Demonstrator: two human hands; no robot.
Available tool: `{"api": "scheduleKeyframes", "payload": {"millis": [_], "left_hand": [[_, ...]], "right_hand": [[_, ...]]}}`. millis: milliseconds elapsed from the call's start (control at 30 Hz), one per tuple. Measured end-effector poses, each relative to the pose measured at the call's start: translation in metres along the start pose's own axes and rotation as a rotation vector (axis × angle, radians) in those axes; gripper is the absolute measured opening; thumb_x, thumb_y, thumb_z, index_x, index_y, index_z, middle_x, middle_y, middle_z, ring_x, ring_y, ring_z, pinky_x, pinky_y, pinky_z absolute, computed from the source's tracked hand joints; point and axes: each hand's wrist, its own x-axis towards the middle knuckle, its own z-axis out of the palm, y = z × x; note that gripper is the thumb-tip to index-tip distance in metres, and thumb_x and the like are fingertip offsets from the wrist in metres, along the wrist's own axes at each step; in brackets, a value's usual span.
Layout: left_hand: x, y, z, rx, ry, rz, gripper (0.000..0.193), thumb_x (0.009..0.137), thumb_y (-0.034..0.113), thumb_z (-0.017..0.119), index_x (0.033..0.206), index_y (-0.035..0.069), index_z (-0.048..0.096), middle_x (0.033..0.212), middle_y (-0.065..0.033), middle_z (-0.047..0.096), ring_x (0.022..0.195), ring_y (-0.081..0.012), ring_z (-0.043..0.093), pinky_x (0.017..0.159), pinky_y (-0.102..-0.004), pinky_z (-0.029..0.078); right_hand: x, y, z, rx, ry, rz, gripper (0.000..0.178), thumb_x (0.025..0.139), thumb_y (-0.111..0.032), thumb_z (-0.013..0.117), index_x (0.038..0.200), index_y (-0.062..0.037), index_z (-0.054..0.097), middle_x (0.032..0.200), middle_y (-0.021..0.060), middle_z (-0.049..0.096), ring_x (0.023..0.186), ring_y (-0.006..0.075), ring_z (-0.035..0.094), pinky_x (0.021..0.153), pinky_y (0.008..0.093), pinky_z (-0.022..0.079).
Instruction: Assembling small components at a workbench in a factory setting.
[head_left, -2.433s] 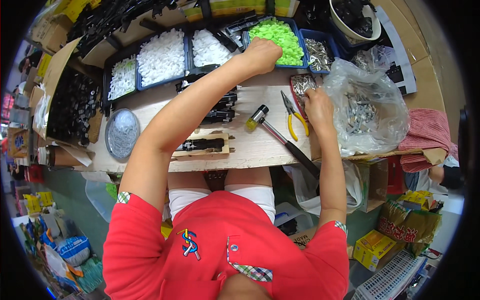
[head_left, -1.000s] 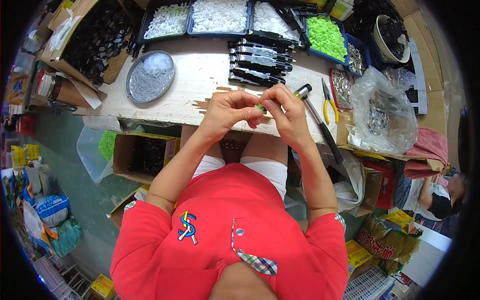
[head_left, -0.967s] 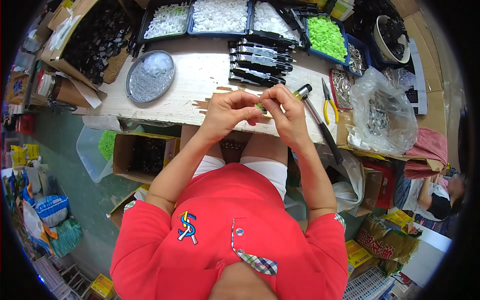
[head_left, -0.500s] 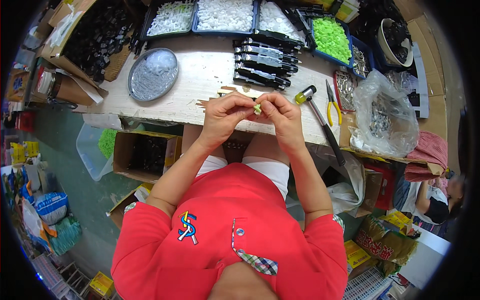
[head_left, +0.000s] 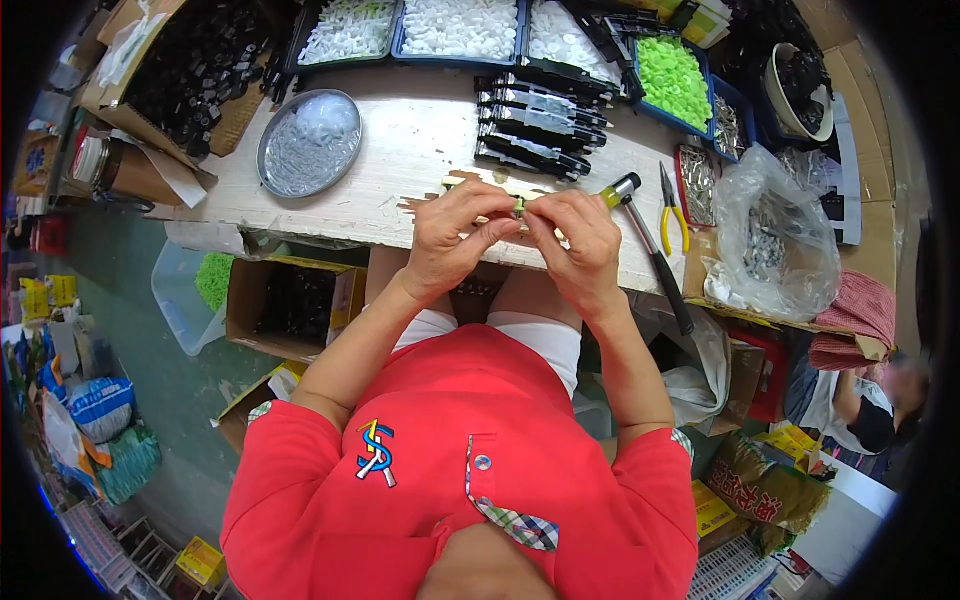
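Observation:
Above the front edge of the white bench, my left hand (head_left: 452, 238) and my right hand (head_left: 582, 248) meet fingertip to fingertip. Pinched between them is a small light green plastic piece (head_left: 519, 205), mostly covered by the fingers. Just beyond my hands lie several long black plastic parts (head_left: 535, 135) in a stack. To the right of my right hand lies a hammer (head_left: 655, 255) with a yellow-green head end and a black handle. Yellow-handled pliers (head_left: 675, 222) rest beside it.
A round metal dish (head_left: 310, 145) of clear small parts stands left on the bench (head_left: 410, 115). At the back are trays of white pieces (head_left: 460, 30) and green pieces (head_left: 672, 80). A plastic bag (head_left: 775, 235) of metal parts lies right. Another person (head_left: 865, 410) is at far right.
My right hand has turned, its fingers now more bent over the green piece. Less of the piece shows between my fingertips. The whole view has shifted slightly.

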Motion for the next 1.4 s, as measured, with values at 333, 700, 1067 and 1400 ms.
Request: {"api": "scheduleKeyframes", "payload": {"millis": [333, 700, 1067, 1400], "left_hand": [[0.001, -0.006, -0.011, 0.112, 0.071, -0.014, 0.017, 0.071, 0.000, 0.069, 0.087, 0.001, 0.063, 0.086, -0.0088, 0.061, 0.072, -0.0200, 0.059, 0.060, -0.0265, 0.048], [-0.006, -0.025, -0.006, 0.456, -0.056, -0.064, 0.012, 0.065, 0.007, 0.068, 0.077, 0.008, 0.064, 0.093, -0.0014, 0.059, 0.097, -0.0187, 0.049, 0.083, -0.0319, 0.030], [-0.007, -0.034, -0.003, 0.441, -0.075, -0.017, 0.008, 0.065, 0.008, 0.064, 0.070, 0.010, 0.059, 0.091, 0.0007, 0.056, 0.096, -0.0189, 0.047, 0.083, -0.0365, 0.027], [-0.006, -0.027, -0.006, 0.510, -0.107, -0.113, 0.011, 0.068, 0.012, 0.066, 0.078, 0.010, 0.063, 0.092, 0.0009, 0.057, 0.097, -0.0187, 0.045, 0.084, -0.0349, 0.026]], "right_hand": [[0.003, 0.011, 0.002, -0.088, -0.048, -0.053, 0.013, 0.069, -0.003, 0.068, 0.081, -0.0056, 0.062, 0.076, 0.0054, 0.061, 0.067, 0.0200, 0.056, 0.060, 0.0307, 0.037], [0.011, 0.034, 0.019, -0.259, -0.346, -0.175, 0.009, 0.071, -0.010, 0.064, 0.076, -0.0093, 0.057, 0.071, 0.0019, 0.051, 0.071, 0.0189, 0.051, 0.063, 0.0326, 0.033], [0.026, 0.030, 0.020, -0.150, -0.567, -0.101, 0.010, 0.066, -0.011, 0.065, 0.072, -0.0048, 0.061, 0.073, 0.0065, 0.054, 0.077, 0.0233, 0.055, 0.069, 0.0377, 0.036], [0.020, 0.066, -0.017, -0.003, -0.312, 0.005, 0.010, 0.075, -0.002, 0.062, 0.084, -0.0026, 0.063, 0.070, 0.0083, 0.054, 0.064, 0.0212, 0.054, 0.055, 0.0288, 0.041]]}}
